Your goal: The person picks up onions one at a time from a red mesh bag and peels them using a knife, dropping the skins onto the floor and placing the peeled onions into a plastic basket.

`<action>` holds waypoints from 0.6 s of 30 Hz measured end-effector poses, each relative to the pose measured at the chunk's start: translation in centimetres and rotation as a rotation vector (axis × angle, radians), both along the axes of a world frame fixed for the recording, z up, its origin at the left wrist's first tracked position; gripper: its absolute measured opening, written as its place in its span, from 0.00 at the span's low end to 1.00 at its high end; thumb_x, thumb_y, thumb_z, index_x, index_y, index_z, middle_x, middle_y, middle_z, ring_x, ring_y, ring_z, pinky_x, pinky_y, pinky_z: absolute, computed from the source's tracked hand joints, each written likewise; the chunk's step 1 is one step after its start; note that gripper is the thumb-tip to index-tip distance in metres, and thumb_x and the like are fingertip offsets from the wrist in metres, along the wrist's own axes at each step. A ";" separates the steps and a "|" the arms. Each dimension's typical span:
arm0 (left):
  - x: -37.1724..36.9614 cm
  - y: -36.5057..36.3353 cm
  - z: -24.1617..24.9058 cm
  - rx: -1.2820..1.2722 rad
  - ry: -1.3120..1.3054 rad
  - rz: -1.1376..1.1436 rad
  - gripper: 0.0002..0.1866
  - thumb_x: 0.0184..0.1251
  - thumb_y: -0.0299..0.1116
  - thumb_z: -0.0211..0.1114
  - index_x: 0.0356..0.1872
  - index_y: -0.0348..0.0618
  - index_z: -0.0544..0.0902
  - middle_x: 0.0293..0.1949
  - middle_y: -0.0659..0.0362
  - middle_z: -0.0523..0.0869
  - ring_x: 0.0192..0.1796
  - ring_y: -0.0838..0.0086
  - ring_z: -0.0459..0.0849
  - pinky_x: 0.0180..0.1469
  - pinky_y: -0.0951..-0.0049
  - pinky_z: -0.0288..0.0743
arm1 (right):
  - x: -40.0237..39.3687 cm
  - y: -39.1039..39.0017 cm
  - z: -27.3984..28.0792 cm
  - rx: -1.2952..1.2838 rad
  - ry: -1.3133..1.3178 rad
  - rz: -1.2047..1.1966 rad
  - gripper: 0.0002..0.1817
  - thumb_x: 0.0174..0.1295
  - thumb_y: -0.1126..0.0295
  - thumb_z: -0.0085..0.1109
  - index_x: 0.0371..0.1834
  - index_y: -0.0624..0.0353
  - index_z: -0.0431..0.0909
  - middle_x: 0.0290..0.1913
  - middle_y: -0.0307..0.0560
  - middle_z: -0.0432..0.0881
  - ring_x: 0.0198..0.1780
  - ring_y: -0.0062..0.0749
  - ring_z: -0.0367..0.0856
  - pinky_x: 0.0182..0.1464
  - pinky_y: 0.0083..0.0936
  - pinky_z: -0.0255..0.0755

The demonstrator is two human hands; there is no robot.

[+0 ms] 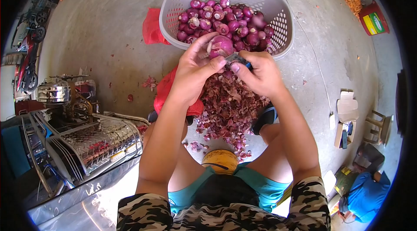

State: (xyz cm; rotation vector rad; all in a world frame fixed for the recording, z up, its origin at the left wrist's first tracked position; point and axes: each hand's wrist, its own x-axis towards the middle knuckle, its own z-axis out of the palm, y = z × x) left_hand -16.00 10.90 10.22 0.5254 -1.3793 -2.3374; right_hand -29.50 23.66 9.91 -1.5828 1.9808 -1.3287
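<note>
A red onion (220, 45) is held up by my left hand (194, 67), its fingers curled round the far side and the thumb toward the blade. My right hand (260, 71) grips a small knife (236, 59), dark-bladed with a bit of blue at the handle, whose blade lies against or very near the onion's lower edge; its exact shape is partly hidden by my fingers. Just beyond both hands stands a grey plastic basket (284, 51) with many purple-red onions (223, 17) in it. Below my hands, a heap of dry onion skins (232, 100) covers the floor between my feet.
A red mesh sack (167, 94) lies left of the skins, with another red piece (153, 27) by the basket. At left stands a shiny metal vehicle (95, 144). A cable (313, 53) crosses the floor at right, near an open cardboard box (346, 120). Another person in blue (368, 194) is at lower right.
</note>
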 end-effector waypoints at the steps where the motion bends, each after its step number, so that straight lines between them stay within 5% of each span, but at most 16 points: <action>1: 0.1 0.0 -0.1 -0.019 -0.004 -0.002 0.32 0.58 0.26 0.68 0.65 0.43 0.65 0.51 0.59 0.77 0.48 0.77 0.78 0.44 0.77 0.77 | 0.0 0.0 -0.1 -0.014 0.022 0.019 0.19 0.59 0.55 0.60 0.24 0.61 0.74 0.16 0.54 0.71 0.20 0.50 0.73 0.23 0.36 0.65; 6: 0.4 -0.2 0.3 -0.037 0.038 -0.051 0.35 0.60 0.33 0.68 0.67 0.45 0.62 0.52 0.60 0.78 0.51 0.76 0.78 0.46 0.77 0.76 | -0.3 0.1 -0.5 -0.028 -0.014 0.039 0.20 0.57 0.55 0.62 0.23 0.62 0.73 0.17 0.54 0.71 0.20 0.51 0.73 0.24 0.37 0.65; 18: 0.6 -0.4 0.2 0.016 0.057 -0.142 0.40 0.55 0.40 0.72 0.68 0.42 0.62 0.54 0.58 0.78 0.51 0.74 0.80 0.44 0.78 0.77 | -1.1 0.4 -1.2 -0.055 -0.181 -0.037 0.25 0.55 0.52 0.63 0.40 0.67 0.74 0.26 0.55 0.78 0.28 0.42 0.77 0.35 0.34 0.71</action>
